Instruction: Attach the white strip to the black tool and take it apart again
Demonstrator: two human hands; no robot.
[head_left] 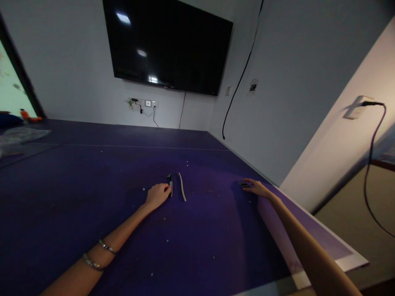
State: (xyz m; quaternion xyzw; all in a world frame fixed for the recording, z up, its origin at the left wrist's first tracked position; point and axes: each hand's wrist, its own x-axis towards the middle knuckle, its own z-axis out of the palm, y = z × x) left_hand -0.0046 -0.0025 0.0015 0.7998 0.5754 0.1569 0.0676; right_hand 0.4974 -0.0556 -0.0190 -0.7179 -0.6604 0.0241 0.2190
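My left hand [158,195] is closed, its fingertips pinching the handle of a razor [171,181] that stands out past the fingers with its dark head pointing away from me. Just right of it, apart from the hand, a slim, slightly curved pale stick [182,187] lies on the purple tabletop [197,238]. Farther right, the fingers of my right hand [254,188] are closed on a small dark flat piece [244,185] at the table surface. Its kind is too small to make out.
Small white crumbs dot the table. Clear plastic wrapping [23,137] and an orange item [27,116] are at the far left. A television [169,45] hangs on the wall ahead. One black cable [242,78] dangles at the table's right edge; another [370,152] hangs from a socket.
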